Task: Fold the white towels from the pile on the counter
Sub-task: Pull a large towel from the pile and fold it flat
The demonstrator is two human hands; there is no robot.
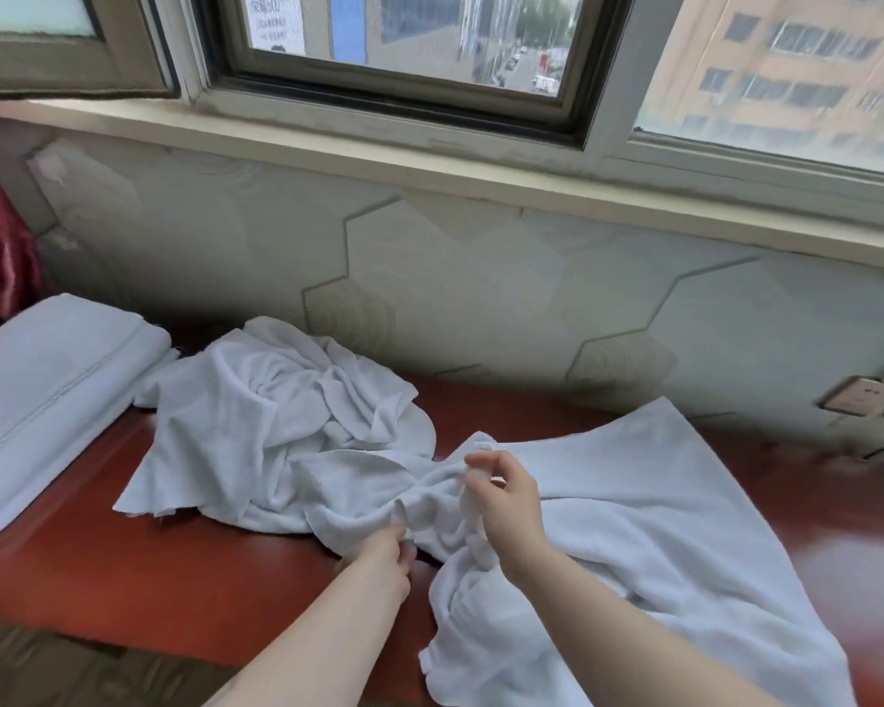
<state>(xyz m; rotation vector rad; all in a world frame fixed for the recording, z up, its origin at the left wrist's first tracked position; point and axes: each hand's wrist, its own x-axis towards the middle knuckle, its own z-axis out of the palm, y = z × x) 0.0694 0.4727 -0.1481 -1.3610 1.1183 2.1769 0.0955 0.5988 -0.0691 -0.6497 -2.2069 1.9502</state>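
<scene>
Head view — early in one fold, by the look of it: separating a single towel [659,512] from the pile [282,431] and hunting for its edge. Left hand [386,551] low at the near side of the bunched cloth, fingers curled into a fold of the towel, pinching it. Right hand [501,494] raised just above, thumb and forefinger nipped on a small peak of cloth, remaining fingers loosely bent. Towel lying on the right half of the counter [123,579], spread wide toward the wall and the near edge, gathered and twisted where the hands meet, one end touching or overlapping the pile — cannot tell which. Pile crumpled at centre, white, soft and wrinkled, thin enough to drape in many small folds. Folded stack [47,395] at far left, flat and neat, just beside the pile. Next move likely calls for finding two corners, pulling the towel clear of the pile and laying it flat before halving; limp cloth apt to drag a neighbour along if lifted too fast. Window [404,43] above, socket [856,403] on the wall at right.
</scene>
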